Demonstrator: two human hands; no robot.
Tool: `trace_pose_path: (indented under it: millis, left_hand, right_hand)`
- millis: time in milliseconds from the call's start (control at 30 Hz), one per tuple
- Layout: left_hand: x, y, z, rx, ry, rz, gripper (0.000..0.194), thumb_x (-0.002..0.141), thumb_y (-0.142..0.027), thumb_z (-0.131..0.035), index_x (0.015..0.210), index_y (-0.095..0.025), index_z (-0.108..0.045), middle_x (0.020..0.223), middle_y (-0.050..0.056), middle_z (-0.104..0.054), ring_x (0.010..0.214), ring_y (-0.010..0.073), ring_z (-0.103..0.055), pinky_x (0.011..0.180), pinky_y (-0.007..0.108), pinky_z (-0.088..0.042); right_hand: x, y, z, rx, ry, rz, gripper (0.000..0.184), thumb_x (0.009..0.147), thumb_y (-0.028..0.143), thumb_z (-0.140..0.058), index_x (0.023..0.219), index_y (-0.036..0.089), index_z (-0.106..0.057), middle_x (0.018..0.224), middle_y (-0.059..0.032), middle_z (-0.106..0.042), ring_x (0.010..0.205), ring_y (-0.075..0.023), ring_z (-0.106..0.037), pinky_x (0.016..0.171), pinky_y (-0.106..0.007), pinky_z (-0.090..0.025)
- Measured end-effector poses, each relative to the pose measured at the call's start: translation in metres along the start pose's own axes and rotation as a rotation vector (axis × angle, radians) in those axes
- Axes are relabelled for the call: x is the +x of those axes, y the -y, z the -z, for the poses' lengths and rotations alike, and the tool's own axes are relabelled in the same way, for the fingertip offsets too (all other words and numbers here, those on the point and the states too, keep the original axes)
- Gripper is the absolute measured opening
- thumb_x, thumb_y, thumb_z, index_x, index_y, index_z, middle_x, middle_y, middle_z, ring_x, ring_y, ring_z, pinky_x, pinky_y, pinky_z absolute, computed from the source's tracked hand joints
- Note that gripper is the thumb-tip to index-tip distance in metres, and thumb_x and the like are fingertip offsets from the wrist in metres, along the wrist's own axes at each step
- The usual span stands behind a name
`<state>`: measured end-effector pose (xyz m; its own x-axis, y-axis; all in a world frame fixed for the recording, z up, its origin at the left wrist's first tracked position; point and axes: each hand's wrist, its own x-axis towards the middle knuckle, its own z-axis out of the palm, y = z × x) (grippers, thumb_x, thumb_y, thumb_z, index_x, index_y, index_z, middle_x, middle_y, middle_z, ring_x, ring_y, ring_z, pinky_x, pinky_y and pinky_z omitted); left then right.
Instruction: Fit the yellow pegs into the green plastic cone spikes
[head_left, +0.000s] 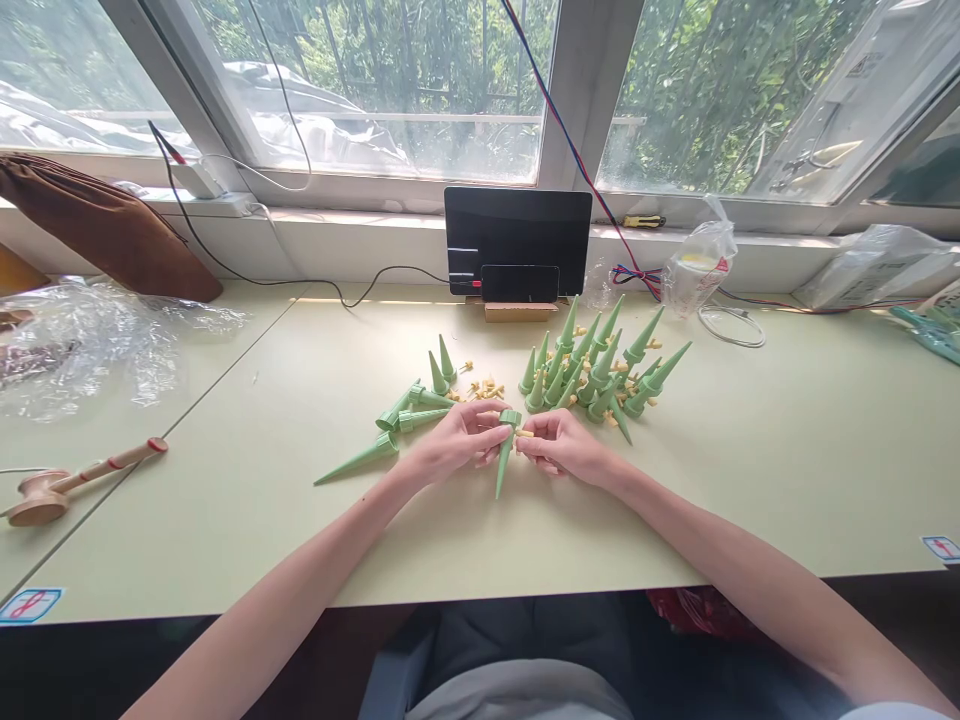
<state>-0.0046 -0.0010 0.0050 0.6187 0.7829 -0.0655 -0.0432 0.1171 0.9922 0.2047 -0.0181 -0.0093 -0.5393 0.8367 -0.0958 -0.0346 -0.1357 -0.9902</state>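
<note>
Left hand (466,434) grips green spike (504,467) | right hand (562,446) pinches yellow peg (524,433) at its side | I'd guess the peg could slip if pinched loosely or tilted

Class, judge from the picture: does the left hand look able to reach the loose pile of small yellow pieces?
Probably yes: the small yellow pieces lie just beyond the left hand, with nothing apparent between them. It holds a green spike, though, so it might need to let go first.
</note>
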Motion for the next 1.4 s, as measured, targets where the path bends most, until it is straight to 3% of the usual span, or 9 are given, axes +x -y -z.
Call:
trace_pose_path:
  millis: [300,533,833,1000,1400]
  left_hand:
    - [0.0008,0.0034,-0.0009,0.084,-0.028,-0.088,0.031,0.087,-0.035,-0.068,0.112,-0.017,-0.061,0.070,-0.002,-0.058,0.050,0.0071,-0.051,0.047,0.020,-0.041]
    - [0.0016,0.0063,-0.0012,0.081,-0.052,-0.138,0.033,0.085,-0.034,-0.070,0.111,-0.015,-0.062,0.069,-0.002,-0.056,0.049,0.0074,-0.051,0.045,0.021,-0.042]
    - [0.0017,0.0044,-0.0007,-0.006,-0.038,-0.044,0.033,0.083,-0.035,-0.073,0.107,-0.015,-0.062,0.066,-0.001,-0.060,0.049,0.0074,-0.051,0.045,0.019,-0.042]
    - [0.0025,0.0060,0.0020,-0.098,-0.035,0.042,0.033,0.079,-0.036,-0.076,0.101,-0.015,-0.062,0.069,0.002,-0.065,0.048,0.0070,-0.052,0.044,0.018,-0.042]
    - [0.0044,0.0043,0.0045,-0.323,-0.066,0.240,0.031,0.070,-0.027,-0.084,0.091,-0.015,-0.065,0.061,-0.002,-0.056,0.044,0.0057,-0.048,0.040,0.017,-0.035]
  right_hand:
    - [0.0018,0.0018,0.0020,0.203,0.065,-0.132,0.035,0.075,0.042,-0.078,0.069,0.014,-0.059,0.054,0.0061,-0.047,0.036,-0.0013,-0.031,0.031,-0.014,-0.019]
    - [0.0029,0.0027,0.0033,0.304,0.122,-0.149,0.036,0.077,0.038,-0.078,0.064,0.014,-0.055,0.055,0.0069,-0.043,0.036,0.0002,-0.026,0.029,-0.014,-0.019]
    - [0.0021,0.0017,-0.0003,0.169,0.061,-0.114,0.037,0.074,0.042,-0.079,0.066,0.015,-0.056,0.052,0.0072,-0.045,0.035,-0.0015,-0.029,0.030,-0.015,-0.021]
    - [0.0013,0.0006,-0.0025,0.089,0.032,-0.058,0.036,0.078,0.046,-0.075,0.069,0.015,-0.058,0.048,0.0074,-0.046,0.034,-0.0034,-0.034,0.031,-0.016,-0.028]
    - [-0.0009,-0.0024,-0.0048,-0.134,-0.018,0.050,0.032,0.084,0.045,-0.068,0.073,0.017,-0.060,0.045,0.0064,-0.049,0.032,-0.0066,-0.040,0.034,-0.019,-0.031]
